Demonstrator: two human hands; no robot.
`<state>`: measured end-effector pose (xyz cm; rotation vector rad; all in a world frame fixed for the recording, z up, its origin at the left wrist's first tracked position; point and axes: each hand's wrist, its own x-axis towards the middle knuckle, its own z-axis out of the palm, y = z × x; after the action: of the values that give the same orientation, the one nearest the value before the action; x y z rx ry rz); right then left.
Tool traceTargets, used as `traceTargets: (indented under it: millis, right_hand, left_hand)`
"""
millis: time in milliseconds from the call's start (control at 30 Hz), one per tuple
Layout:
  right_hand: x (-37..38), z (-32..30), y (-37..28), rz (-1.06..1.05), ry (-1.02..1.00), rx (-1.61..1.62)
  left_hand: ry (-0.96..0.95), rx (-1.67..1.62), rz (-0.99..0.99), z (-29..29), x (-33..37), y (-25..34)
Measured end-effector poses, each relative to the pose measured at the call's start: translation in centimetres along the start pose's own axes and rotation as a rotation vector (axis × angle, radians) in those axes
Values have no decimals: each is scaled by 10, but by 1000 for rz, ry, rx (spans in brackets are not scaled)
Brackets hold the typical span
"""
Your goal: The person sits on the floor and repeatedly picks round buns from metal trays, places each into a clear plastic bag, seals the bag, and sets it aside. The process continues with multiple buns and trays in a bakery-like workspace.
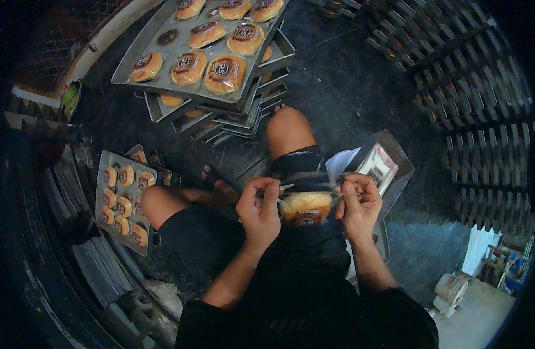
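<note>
A golden bun (307,208) with a browned side sits inside a clear plastic bag (314,181) above my lap. My left hand (260,210) pinches the bag on its left side between thumb and fingers. On the opposite side my right hand (359,203) grips the bag the same way, its fingers curled in. The film stretches between both hands, over the bun. Dark print shows on the bag at the bun's near side. Whether the bag is sealed I cannot tell.
Ahead stands a stack of metal trays (157,36) bearing bagged buns (225,74). Another bun tray (125,174) lies at the left. Right of my knee, a metal box (398,166) holds a pile of flat printed bags (379,168). Many dark trays (453,58) are stacked along the right.
</note>
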<state>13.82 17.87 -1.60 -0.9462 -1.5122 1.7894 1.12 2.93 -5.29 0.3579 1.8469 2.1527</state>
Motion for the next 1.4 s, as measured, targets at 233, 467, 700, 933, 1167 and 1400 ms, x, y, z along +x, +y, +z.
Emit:
traceTargets:
  millis: [233,467,700,933,1167,1400]
  right_hand:
    - [-9,-3,-8,42,-36,-136]
    - [-18,-16,-9,-356,-54,-146]
    - [-54,-25,69,56,-98,-215]
    - [60,145,-19,-808,-440,-310]
    - [126,321,-33,-1092,-537,-667]
    - [59,152,51,-747,-322,-379]
  left_hand:
    - [-63,259,117,1,-4,6]
    - [-77,100,-101,-3,6,14]
    - [-21,25,-486,2,-33,-66]
    - [212,-343,-254,-63,30,2]
    - [88,-309,-467,-79,58,-28]
    - [493,-426,-654,22,233,-20]
